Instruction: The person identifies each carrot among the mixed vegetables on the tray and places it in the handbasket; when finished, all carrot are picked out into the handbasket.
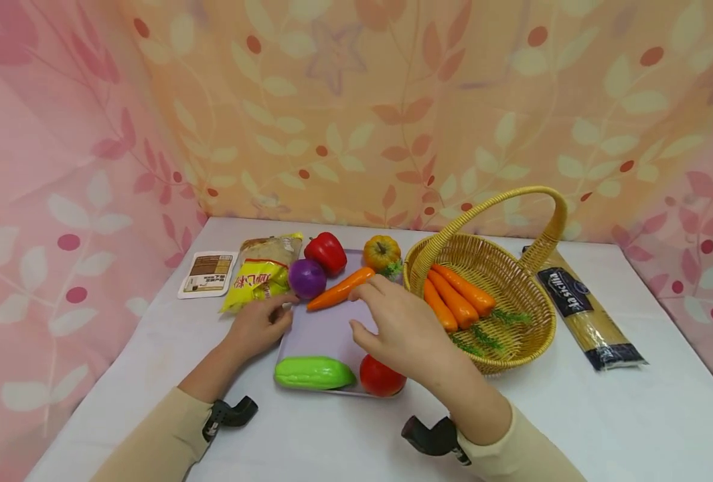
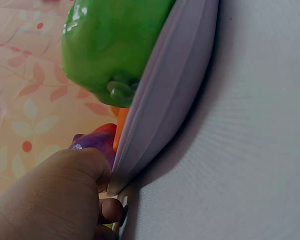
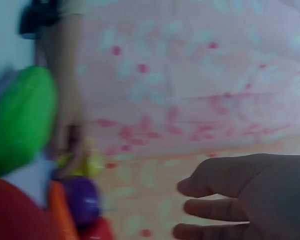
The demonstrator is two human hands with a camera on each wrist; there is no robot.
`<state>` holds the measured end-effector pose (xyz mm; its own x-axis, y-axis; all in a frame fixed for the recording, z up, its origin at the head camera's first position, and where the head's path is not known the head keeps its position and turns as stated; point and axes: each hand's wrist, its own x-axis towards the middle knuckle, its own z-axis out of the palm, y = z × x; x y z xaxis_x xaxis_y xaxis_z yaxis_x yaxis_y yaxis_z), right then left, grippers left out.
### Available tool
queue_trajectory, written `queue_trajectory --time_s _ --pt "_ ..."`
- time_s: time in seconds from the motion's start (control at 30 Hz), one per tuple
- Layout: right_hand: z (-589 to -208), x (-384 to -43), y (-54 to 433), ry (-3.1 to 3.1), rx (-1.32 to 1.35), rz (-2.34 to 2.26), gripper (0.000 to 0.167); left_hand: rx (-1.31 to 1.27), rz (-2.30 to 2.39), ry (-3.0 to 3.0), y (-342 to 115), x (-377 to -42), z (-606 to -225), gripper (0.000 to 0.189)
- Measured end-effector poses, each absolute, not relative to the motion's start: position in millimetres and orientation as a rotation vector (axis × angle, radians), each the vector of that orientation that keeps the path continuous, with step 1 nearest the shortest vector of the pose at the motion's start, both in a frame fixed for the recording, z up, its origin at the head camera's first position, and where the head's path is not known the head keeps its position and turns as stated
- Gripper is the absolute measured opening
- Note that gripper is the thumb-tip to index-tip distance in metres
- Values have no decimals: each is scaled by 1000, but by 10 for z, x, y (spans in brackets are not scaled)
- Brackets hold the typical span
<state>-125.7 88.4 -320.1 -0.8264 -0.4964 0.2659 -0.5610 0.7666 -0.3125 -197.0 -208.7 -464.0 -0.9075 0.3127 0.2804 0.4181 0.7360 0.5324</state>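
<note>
A lilac tray (image 1: 326,331) lies on the white table. Its left rim is pinched by my left hand (image 1: 256,328), thumb on top and fingers beneath in the left wrist view. My right hand (image 1: 407,328) hovers over the tray's right side, fingers spread and loosely bent, holding nothing. Beneath its fingertips an orange carrot (image 1: 339,290) lies slantwise on the tray. Around it are a round purple vegetable (image 1: 307,279), a red bell pepper (image 1: 326,254) and a small orange pumpkin (image 1: 382,252). Along the near edge sit a long green vegetable (image 1: 314,373) and a tomato (image 1: 383,377), partly covered by the right hand.
Right of the tray stands a wicker basket (image 1: 539,338) with a tall handle and several carrots (image 1: 461,294) inside. Beyond it lies a pasta packet (image 1: 585,311). A yellow bag (image 1: 262,271) and a flat white pack (image 1: 208,274) are at the back left, before a patterned curtain.
</note>
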Motion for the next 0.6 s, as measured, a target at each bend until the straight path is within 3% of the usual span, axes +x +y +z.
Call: queue_trajectory --time_s 0.17,0.4,0.47,0.6 --pt "-3576 -1588 712 -2877 854 700 57 -584 -906 -2764 -2079 -1973 -4651 28" --pt "-3904 -1896 754 -3021 621 1170 87 -577 -927 -2767 -2069 -1969 -4650 28" --pt "-3959 -1931 760 -3026 600 1222 88 -573 -924 -2765 -2071 -1973 -4658 28" --pt "-3995 -1958 764 -2992 618 1160 72 -577 -915 -2752 -2074 -1981 -4668 27"
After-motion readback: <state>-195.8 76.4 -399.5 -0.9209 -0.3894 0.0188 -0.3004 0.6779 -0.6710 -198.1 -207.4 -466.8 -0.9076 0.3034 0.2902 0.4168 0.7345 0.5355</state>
